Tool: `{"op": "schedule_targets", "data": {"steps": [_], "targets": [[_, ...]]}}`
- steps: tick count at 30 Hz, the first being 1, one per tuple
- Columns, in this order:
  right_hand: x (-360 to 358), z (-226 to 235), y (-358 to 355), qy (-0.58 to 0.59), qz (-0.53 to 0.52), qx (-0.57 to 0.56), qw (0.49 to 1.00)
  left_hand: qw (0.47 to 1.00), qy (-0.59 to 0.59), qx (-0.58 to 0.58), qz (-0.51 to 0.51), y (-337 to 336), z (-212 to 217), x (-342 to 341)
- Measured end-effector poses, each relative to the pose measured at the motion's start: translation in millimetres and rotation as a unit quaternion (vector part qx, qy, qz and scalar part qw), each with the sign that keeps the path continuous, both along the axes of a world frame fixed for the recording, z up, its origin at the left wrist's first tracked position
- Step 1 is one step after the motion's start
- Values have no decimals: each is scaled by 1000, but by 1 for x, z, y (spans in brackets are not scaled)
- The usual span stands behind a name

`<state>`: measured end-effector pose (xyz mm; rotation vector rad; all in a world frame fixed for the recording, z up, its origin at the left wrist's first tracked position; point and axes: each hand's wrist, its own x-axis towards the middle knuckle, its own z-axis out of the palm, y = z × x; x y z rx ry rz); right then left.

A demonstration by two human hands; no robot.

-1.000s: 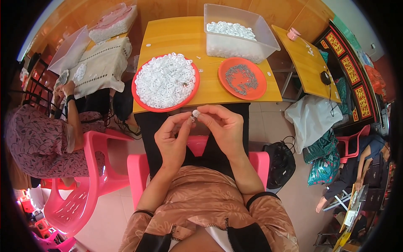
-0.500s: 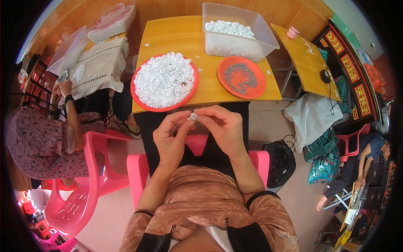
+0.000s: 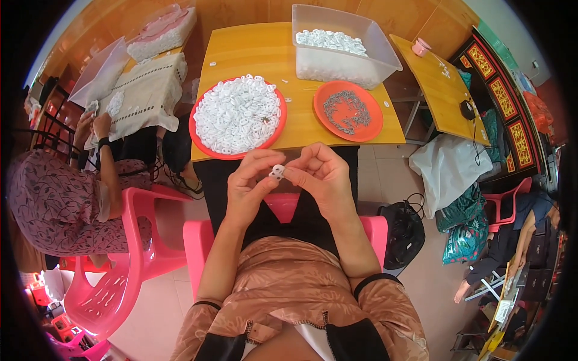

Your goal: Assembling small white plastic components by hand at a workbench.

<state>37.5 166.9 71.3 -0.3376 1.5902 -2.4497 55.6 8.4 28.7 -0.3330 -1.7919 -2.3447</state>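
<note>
Just beyond the near edge of the table, a small white plastic piece with holes (image 3: 277, 172) is between my two hands. My left hand (image 3: 250, 183) pinches its left side with thumb and fingers. On its right, the thumb and forefinger of my right hand (image 3: 322, 180) are closed on the same piece. Ahead to the left, a red round tray (image 3: 194, 133) is heaped with similar white pieces (image 3: 238, 114). An orange plate (image 3: 349, 133) on the right carries small grey metal pins (image 3: 346, 112).
A clear plastic bin (image 3: 337, 73) part-filled with white pieces stands on the yellow table (image 3: 247, 51). To the left, a co-worker (image 3: 60, 198) handles something over a cloth-covered table (image 3: 141, 99). Pink chairs (image 3: 135, 240) and a black bag (image 3: 402, 234) flank me.
My fingers have shifted on the white piece and turned it, so its holes now show. My right fingers have curled back and lifted slightly. Both hands have moved a little to the right.
</note>
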Motion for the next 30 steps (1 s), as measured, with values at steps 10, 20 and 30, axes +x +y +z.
{"op": "schedule_targets", "data": {"steps": [10,20,30], "targets": [[3,-1,-2,-54,66,-81,993,995,82,47,-46,6,-9,-1],[4,1,-6,-31,51,-2,998,995,32,92,1,12,-7,6],[0,-6,-2,-19,118,35,992,996,8,94,-4,17,-1,5]]}}
